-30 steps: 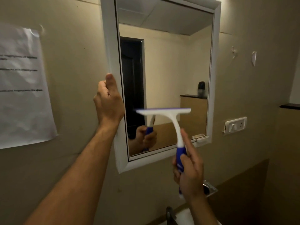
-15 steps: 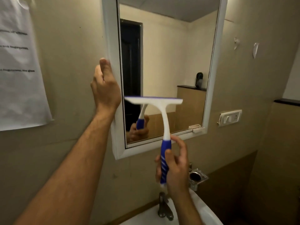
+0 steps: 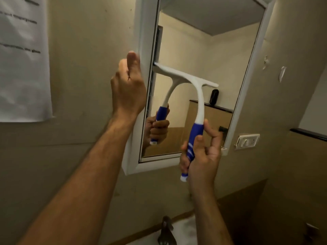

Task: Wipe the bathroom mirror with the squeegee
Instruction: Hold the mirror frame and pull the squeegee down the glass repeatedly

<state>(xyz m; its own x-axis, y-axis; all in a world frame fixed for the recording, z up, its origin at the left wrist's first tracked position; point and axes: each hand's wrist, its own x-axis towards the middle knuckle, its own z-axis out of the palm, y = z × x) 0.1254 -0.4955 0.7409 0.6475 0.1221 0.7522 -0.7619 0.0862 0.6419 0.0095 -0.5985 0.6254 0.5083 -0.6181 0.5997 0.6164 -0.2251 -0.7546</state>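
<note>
Squeegee (image 3: 185,76) blade meets mirror (image 3: 221,59) at frame's (image 3: 143,32) left edge.

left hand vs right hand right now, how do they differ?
The left hand grips the mirror frame at its left edge; the right hand grips the squeegee by its blue handle. The left hand sits higher, level with the blade; the right hand is lower, near the frame's bottom edge. Both are bare and curled round something.
</note>
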